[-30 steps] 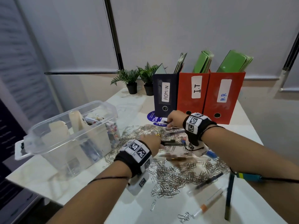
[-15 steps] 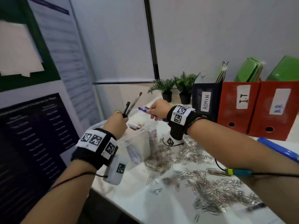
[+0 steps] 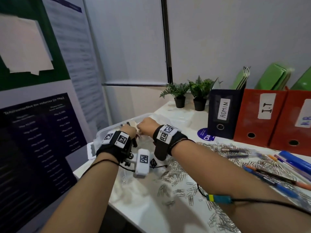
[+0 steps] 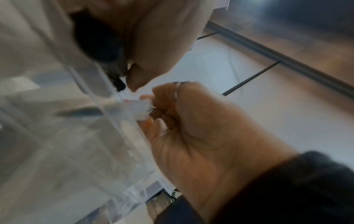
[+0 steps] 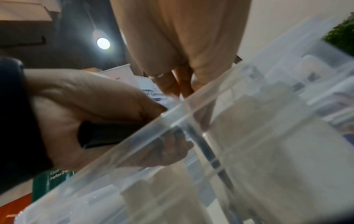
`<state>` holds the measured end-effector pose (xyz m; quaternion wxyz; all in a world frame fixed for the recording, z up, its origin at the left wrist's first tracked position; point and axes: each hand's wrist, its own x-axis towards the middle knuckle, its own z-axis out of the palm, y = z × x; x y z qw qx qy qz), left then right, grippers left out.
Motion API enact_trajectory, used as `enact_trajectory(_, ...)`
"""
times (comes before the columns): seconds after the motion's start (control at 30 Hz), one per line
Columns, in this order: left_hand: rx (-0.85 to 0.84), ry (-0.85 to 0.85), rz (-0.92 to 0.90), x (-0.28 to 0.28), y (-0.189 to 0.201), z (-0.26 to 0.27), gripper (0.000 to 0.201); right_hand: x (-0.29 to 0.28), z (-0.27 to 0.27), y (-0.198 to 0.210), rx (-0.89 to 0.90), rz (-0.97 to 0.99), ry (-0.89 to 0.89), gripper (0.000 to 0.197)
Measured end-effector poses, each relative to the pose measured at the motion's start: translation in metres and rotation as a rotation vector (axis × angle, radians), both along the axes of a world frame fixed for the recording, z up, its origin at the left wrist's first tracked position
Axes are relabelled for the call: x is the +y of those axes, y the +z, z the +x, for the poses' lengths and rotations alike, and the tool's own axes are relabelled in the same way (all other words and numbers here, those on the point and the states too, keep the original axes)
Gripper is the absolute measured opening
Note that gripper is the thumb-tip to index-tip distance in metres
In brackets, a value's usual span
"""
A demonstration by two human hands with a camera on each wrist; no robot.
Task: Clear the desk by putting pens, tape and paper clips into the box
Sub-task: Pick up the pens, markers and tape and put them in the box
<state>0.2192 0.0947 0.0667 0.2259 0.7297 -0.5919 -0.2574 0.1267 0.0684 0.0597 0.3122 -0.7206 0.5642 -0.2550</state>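
The pens [image 3: 133, 140], raised above the box [image 3: 107, 130] half a second ago, now dip inside it. The left hand [image 3: 128, 130] curls around the dark ones; the right hand [image 3: 146, 126] pinches one just beside, over the box rim.

Handwritten labels on the file boxes, print on the posters.

At 3 o'clock in the head view, the dark blue file box [image 3: 224, 113] carries a white label reading "ADMIN"; the red file box [image 3: 260, 117] beside it reads "I.T", and the next red box [image 3: 297, 125] at the frame edge shows what looks like "H.R", cut off. A round blue sticker [image 3: 206, 134] on the desk below the dark box shows "Cla". At 9 o'clock a dark poster [image 3: 38, 125] has a heading ending "(in Php)" over blurred figures. In the right wrist view, a white sign [image 5: 153, 93] shows "calenda", and a green board [image 5: 51, 181] at 7 o'clock shows "Got" and "refer2".
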Motion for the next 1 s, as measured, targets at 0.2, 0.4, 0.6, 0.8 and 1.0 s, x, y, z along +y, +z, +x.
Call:
enact_trajectory(0.2,0.111,0.055,-0.011,0.006,-0.001,-0.011,0.061,0.012,-0.012,-0.015,-0.477,-0.152,-0.045,0.039)
enact_trajectory(0.4,0.053,0.052,-0.255,0.015,-0.011,-0.021,0.057,0.042,-0.052,-0.026,-0.645,-0.278,-0.057,0.038)
enact_trajectory(0.6,-0.189,-0.079,-0.468,0.035,-0.019,-0.052,0.056,0.074,-0.165,-0.053,-0.046,-0.343,-0.179,0.025)
enact_trajectory(0.8,-0.372,-0.499,-0.551,0.070,-0.049,-0.159,0.046,0.126,-0.291,-0.075,0.300,-0.057,-0.442,0.023)
enact_trajectory(1.0,-0.503,-0.934,-0.326,0.085,-0.087,-0.267,0.042,0.169,-0.387,-0.076,0.449,0.045,-0.715,0.020)
